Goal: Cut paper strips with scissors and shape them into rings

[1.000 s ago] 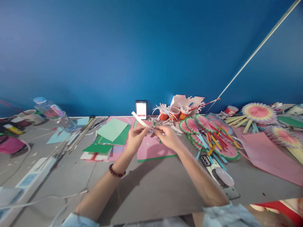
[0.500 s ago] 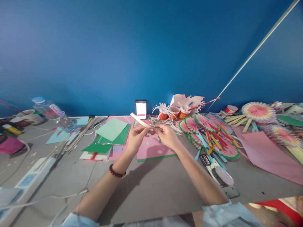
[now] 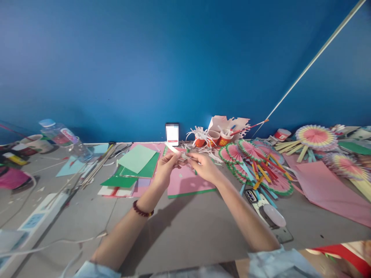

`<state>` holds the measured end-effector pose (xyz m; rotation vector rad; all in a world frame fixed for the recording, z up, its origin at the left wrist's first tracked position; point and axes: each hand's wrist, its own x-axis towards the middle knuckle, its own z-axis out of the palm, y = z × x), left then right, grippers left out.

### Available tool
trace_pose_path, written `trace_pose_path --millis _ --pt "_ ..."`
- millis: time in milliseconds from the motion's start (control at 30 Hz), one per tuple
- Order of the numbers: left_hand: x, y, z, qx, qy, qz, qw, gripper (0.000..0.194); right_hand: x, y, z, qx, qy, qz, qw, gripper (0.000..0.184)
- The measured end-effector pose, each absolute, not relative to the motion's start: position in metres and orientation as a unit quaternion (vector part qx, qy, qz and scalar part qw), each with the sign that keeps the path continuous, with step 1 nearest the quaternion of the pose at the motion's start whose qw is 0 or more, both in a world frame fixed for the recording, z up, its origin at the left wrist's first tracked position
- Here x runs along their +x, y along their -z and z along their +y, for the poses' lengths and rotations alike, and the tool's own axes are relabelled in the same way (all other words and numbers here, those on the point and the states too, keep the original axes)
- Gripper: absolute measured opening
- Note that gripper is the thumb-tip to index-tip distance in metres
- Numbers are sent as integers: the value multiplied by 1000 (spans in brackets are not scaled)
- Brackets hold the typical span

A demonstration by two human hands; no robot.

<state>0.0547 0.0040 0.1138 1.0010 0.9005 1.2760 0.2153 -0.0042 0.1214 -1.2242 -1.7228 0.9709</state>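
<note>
A narrow white strip (image 3: 171,147), which looks like paper or tape, slants up and leftward out of my left hand (image 3: 165,169). My left thumb and fingers are closed on it. My right hand (image 3: 205,166) is closed in a pinch close to the left fingertips, where a small whitish end of the strip shows between the hands. The fingers hide most of that end. Both hands are above a pink sheet (image 3: 185,184) with a green lower edge, in the middle of the table.
Green sheets (image 3: 139,159) are stacked on the left. Folded pink-green paper fans (image 3: 245,170) and a phone (image 3: 285,234) lie on the right. Red paper cups (image 3: 213,139) and an upright lit phone (image 3: 172,134) stand by the blue wall. A power strip (image 3: 37,222) is at the left.
The white strip has dropped lower and shows less above my left hand. My hands are slightly apart at the fingertips now, with the left shifted a little leftward.
</note>
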Motion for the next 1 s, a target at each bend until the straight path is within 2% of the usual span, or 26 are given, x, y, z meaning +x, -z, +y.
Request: trace_pose_path --millis 400,567,733,1000 --pt "57 -117 0 490 -544 391 558 34 214 -121 -3 -495 -352 -685 404 35" --pt "57 -120 -2 494 -540 391 558 35 215 -120 -1 -507 -342 -685 397 30" --pt "57 -121 -6 541 -557 409 479 31 214 -124 -4 -516 -333 -693 376 24" --pt "57 -117 -2 552 -555 415 464 31 213 -128 -7 -483 -348 -694 405 23"
